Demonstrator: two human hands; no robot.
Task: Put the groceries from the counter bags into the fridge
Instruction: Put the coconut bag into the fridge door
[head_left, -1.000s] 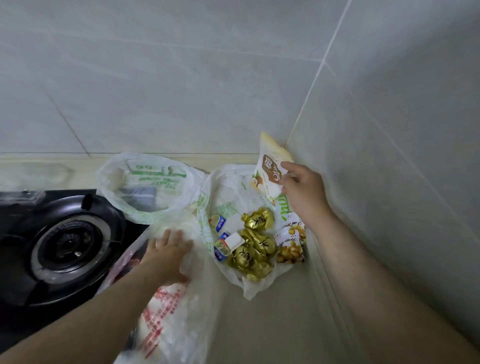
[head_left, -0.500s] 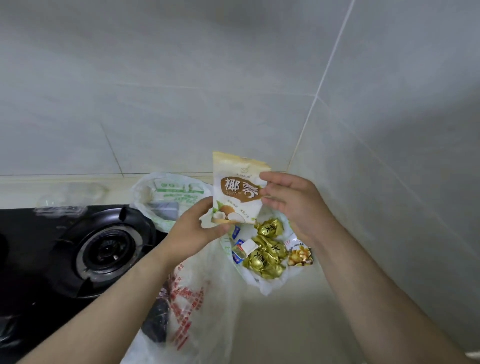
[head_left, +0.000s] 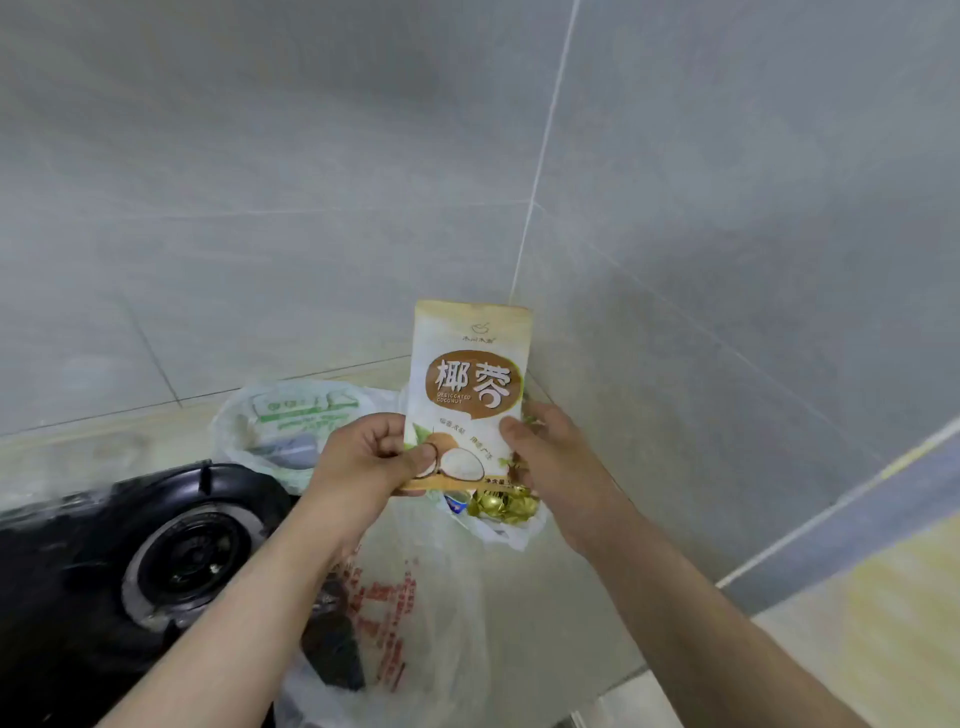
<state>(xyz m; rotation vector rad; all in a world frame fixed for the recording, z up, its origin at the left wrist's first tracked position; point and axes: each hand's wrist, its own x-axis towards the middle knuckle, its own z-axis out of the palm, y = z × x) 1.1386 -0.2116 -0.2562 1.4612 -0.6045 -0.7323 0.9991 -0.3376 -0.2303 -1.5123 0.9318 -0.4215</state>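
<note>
Tiled corner, tabletop (head_left: 545, 603). Step: coconut packet (head_left: 470, 384) held upright above candy bag (head_left: 501, 527). Left hand (head_left: 363, 457) grip pinches bottom corner; right hand (head_left: 558, 467) probably clamps right edge. Next: carry to fridge, out of view.

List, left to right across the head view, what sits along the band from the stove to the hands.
Gas stove burner → left hand → desiccated coconut packet → right hand. The plastic bags overlap the hands and packet, so they are left out.
</note>
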